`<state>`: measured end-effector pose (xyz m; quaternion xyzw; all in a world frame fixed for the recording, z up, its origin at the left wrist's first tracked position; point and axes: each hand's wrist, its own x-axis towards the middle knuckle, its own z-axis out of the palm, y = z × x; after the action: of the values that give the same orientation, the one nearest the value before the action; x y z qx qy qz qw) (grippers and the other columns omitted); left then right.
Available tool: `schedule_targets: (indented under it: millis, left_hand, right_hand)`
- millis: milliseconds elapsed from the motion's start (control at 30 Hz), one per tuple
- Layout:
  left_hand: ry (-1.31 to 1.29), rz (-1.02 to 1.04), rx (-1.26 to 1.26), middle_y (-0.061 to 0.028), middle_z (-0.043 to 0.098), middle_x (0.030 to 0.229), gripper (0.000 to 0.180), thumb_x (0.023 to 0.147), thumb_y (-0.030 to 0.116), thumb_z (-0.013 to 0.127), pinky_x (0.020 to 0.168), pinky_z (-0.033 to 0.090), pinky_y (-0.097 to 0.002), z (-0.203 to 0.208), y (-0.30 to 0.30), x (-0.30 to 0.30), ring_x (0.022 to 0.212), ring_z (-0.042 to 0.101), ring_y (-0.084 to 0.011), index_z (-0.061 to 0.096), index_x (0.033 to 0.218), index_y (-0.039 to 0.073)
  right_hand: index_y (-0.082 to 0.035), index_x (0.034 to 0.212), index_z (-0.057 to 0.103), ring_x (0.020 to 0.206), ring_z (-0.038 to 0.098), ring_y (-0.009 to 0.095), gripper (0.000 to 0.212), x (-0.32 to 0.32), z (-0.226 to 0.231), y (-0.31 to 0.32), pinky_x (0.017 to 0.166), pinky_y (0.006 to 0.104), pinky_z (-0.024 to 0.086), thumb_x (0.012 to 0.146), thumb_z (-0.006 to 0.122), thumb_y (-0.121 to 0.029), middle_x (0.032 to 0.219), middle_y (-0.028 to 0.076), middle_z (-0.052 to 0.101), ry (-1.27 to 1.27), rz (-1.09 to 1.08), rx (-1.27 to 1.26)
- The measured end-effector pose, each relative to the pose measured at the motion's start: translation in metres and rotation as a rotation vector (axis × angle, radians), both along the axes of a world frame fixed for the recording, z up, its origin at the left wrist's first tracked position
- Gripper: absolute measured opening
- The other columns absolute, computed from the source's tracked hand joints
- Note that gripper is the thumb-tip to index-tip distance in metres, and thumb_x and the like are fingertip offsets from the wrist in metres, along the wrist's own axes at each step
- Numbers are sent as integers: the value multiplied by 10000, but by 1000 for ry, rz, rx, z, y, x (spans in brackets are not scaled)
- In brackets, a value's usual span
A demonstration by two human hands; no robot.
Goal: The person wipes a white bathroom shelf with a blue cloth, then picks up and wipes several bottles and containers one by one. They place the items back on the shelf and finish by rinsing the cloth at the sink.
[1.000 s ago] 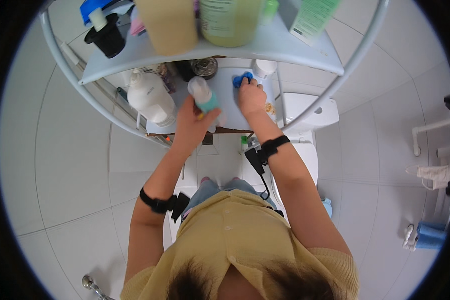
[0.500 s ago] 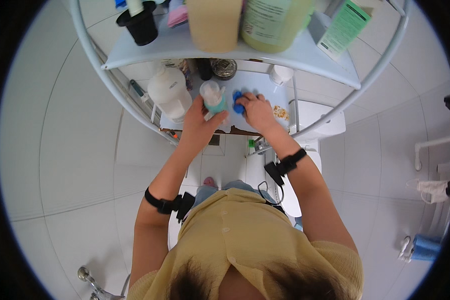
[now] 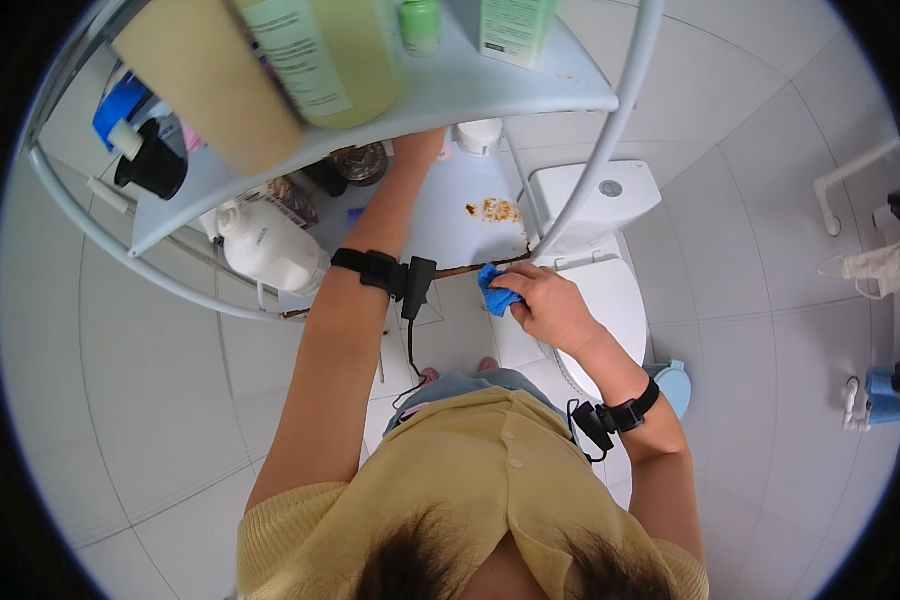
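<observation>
My right hand (image 3: 550, 308) is closed on a crumpled blue cloth (image 3: 497, 291), just in front of the lower shelf's rusty front edge. Reaching deep over the lower shelf (image 3: 460, 228), my left hand (image 3: 420, 146) goes under the upper shelf, which hides its fingers and anything in them. A white pump bottle (image 3: 270, 245) stands tilted in view at the lower shelf's left. Behind my left forearm are a dark round jar (image 3: 360, 164) and a white round container (image 3: 479, 137). Rust-brown stains (image 3: 495, 210) mark the shelf's right part.
The upper shelf (image 3: 450, 95) overhangs the lower one and carries a beige bottle (image 3: 210, 85), a large bottle of yellowish liquid (image 3: 355, 70), a black cup (image 3: 152, 165) and a green-and-white box (image 3: 515, 30). To the right stands a white toilet (image 3: 600, 305).
My left hand has gone from the small teal-liquid bottle to deep under the upper shelf; that bottle is out of sight. My right hand has drawn the blue cloth off the shelf toward me.
</observation>
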<state>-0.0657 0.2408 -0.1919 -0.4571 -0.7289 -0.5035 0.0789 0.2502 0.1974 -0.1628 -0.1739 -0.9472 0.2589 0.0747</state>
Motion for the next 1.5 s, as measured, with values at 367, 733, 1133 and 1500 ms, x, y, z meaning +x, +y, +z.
schedule_targets:
  millis: [367,733,1133,1500]
  left_hand:
    - [-50,21,62,-180,645,1142,480,761,272,776,916,454,-438,-25,11,3,1059,591,-360,639,1145,20]
    - [376,466,-726,-273,517,1294,642,735,201,701,1029,348,-507,-4,-76,-4,1253,432,-424,503,1312,1]
    - [339,318,-666,-185,526,1156,637,688,150,723,908,424,-491,14,-122,48,1076,543,-385,542,1298,121]
    - [-108,195,-467,-183,441,1258,770,621,118,799,857,515,-475,23,-267,151,1093,546,-410,519,1336,171]
  right_hand:
    - [-159,1131,647,1021,634,313,425,-13,-8,-1,829,397,559,739,635,6,1190,55,634,65,117,-14]
    - [-121,1150,638,988,634,351,402,-39,3,25,809,411,547,765,628,-8,1167,95,633,138,86,-66]
    - [-110,1189,635,966,615,363,356,-122,-32,33,811,434,541,833,630,-120,1169,96,625,136,-233,261]
    - [-33,1154,639,1098,581,359,297,-275,-66,37,943,409,483,906,548,-167,1223,182,593,-327,-126,503]
